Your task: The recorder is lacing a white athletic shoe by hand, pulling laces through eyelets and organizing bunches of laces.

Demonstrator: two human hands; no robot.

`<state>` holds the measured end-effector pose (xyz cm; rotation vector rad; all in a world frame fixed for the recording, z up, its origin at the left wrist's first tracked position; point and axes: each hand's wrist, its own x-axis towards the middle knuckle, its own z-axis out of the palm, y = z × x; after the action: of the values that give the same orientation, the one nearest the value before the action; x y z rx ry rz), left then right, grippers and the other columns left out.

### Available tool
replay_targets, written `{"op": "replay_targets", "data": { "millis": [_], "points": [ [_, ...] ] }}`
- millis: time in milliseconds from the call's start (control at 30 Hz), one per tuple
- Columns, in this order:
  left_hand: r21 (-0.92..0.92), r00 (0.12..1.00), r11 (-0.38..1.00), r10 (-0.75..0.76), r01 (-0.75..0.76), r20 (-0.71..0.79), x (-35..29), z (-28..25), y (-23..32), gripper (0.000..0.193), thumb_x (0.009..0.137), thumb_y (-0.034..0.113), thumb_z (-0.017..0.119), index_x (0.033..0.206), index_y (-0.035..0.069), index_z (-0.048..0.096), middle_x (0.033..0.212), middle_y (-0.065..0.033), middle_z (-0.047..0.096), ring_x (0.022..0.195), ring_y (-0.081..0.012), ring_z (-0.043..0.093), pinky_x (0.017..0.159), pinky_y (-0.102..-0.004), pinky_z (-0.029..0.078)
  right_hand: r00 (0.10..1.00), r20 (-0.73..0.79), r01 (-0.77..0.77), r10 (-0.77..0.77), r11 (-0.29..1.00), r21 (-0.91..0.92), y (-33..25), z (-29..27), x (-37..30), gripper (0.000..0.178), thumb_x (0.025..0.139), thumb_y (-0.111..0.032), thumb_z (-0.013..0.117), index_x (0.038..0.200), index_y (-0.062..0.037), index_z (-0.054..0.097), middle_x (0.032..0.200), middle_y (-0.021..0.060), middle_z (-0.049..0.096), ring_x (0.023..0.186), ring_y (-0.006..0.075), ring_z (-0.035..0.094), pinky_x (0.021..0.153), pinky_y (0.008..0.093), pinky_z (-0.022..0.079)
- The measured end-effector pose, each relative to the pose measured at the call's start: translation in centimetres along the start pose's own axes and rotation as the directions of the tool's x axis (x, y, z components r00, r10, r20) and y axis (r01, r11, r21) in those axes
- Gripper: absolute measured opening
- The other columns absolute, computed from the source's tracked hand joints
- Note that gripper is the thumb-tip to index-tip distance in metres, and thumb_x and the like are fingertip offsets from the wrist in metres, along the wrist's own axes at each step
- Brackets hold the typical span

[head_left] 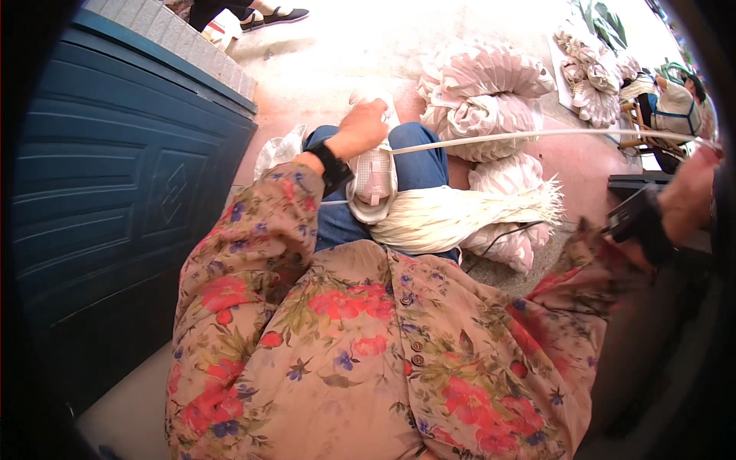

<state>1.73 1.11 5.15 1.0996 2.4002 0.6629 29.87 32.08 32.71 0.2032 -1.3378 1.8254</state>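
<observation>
Between my knees, in the head view, lies a pale pink and white sneaker upper [373, 178] with a mesh toe pointing toward me. My left hand [362, 129] is closed over its far part, fingers wrapped round it. From the upper a white shoelace [529, 139] runs taut to the far right. There my right hand [692, 193], slightly blurred, is raised with the lace's end gripped at its fingers. A thick bundle of cream-white laces [452, 218] lies across my right thigh, its loose ends fanned out to the right.
Coiled stacks of similar uppers [487, 84] lie on the floor ahead, with more uppers [510, 222] below the laces. A blue panelled door [130, 165] stands close on my left. Farther off are another coiled pile [594, 73], a seated person [675, 107] and someone's shoe [274, 18].
</observation>
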Motion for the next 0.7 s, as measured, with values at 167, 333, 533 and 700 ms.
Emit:
{"op": "replay_targets", "data": {
  "millis": [167, 333, 533, 700],
  "points": [
    [-0.033, 0.992, 0.999, -0.015, 0.011, -0.125, -3.9, -1.5, -5.2, 0.026, 0.077, 0.011, 0.05, 0.099, -0.002, 0.053, 0.085, -0.0209, 0.06, 0.08, -0.032, 0.059, 0.071, -0.0362, 0.046, 0.902, -0.093, -0.431, 0.421, 0.874, -0.222, 16.8, 5.4, -7.1, 0.016, 0.085, -0.009, 0.041, 0.07, -0.0127, 0.042, 0.064, -0.0034, 0.034, 0.054, 0.0041, 0.032, 0.044, 0.0173, 0.022],
    [-0.023, 0.984, 0.987, 0.158, -0.16, -0.078, -5.3, 0.0, -6.2, 0.022, 0.077, 0.011, 0.047, 0.091, 0.0, 0.059, 0.084, -0.0219, 0.058, 0.085, -0.0357, 0.055, 0.076, -0.0405, 0.043, 0.33, -0.114, -0.887, 0.937, 0.267, -0.378, 29.2, 13.3, -16.5, 0.013, 0.078, -0.026, 0.061, 0.078, -0.0121, 0.06, 0.058, -0.0069, 0.047, 0.05, 0.0031, 0.041, 0.044, 0.0181, 0.033],
    [-0.01, 0.995, 0.996, 0.093, -0.093, 0.03, -5.1, -0.3, -6.4, 0.019, 0.077, 0.013, 0.05, 0.084, -0.001, 0.059, 0.077, -0.0182, 0.058, 0.074, -0.0313, 0.056, 0.067, -0.0373, 0.044, 0.641, -0.148, -0.494, 0.753, 0.258, -0.83, 34.8, 16.5, -21.3, 0.022, 0.076, -0.022, 0.051, 0.084, -0.0052, 0.063, 0.078, 0.0202, 0.06, 0.075, 0.0356, 0.058, 0.068, 0.0421, 0.046],
    [-0.274, 0.985, 0.947, -0.149, 0.166, 0.085, -5.6, -0.3, -6.0, 0.015, 0.081, 0.013, 0.05, 0.079, 0.0, 0.057, 0.063, -0.0084, 0.055, 0.047, -0.0166, 0.051, 0.045, -0.0288, 0.041, 0.77, -0.15, -0.331, 0.62, 0.187, -0.925, 35.1, 17.3, -22.1, 0.019, 0.079, -0.021, 0.048, 0.082, -0.0067, 0.061, 0.073, 0.0171, 0.06, 0.073, 0.0342, 0.058, 0.064, 0.0431, 0.045]
  ]
}}
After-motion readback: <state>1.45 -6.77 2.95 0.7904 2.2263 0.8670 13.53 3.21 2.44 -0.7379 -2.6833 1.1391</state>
